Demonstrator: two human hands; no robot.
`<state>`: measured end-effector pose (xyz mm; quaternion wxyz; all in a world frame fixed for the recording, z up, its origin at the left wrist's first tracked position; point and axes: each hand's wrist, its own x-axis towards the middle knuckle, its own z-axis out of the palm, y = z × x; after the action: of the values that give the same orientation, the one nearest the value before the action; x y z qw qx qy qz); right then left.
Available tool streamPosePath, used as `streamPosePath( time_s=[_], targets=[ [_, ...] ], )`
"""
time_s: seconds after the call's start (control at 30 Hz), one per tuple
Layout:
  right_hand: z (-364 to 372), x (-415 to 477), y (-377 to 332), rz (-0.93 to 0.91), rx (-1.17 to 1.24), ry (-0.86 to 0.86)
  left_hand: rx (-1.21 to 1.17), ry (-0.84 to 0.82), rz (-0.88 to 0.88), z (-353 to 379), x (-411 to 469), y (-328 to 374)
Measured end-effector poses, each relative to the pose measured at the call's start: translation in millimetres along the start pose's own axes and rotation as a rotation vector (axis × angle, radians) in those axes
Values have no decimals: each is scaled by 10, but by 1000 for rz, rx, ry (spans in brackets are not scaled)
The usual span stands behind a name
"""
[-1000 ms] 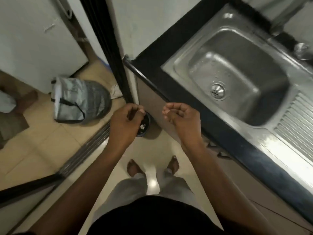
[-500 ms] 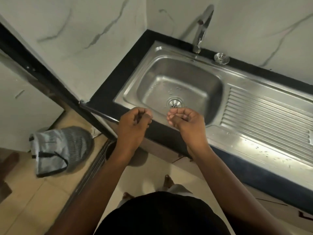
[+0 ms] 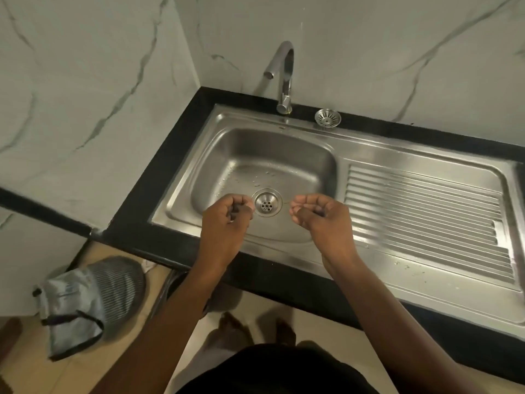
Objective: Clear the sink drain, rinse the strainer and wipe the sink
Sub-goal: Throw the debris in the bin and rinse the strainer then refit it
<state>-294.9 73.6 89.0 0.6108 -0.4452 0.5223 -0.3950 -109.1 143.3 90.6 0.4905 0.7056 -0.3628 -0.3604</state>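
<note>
where hands neared the rim, both curled hands [image 3: 227, 214] now flank the drain [image 3: 267, 205].

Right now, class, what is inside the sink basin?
Inside the sink basin: scattered water droplets and the open drain. The strainer sits outside. Both hands hide some of the floor.

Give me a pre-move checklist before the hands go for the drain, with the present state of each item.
1. Drain exposed, strainer out: ok; the strainer sits on the back ledge right of the tap.
2. Drain holes free of debris: cannot tell.
3. Left hand empty: cannot tell; fingers curled shut.
4. Right hand empty: cannot tell; fingers curled.
5. Water off: ok; no stream visible.
6. Basin free of dishes: ok; only droplets.
</note>
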Motion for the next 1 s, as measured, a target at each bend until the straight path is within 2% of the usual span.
streamPosePath(
  time_s=[0.57,0.67,0.87,1.0],
  targets=[
    [455,654,-3,61,10,254,23,-204,23,149,1751,43],
    [518,738,13,57,8,271,67,-207,55,196,2087,113],
    [532,899,51,57,14,251,259,-217,234,518,2754,200],
    [496,989,55,49,13,250,275,-239,176,791,3126,304]
  ],
)
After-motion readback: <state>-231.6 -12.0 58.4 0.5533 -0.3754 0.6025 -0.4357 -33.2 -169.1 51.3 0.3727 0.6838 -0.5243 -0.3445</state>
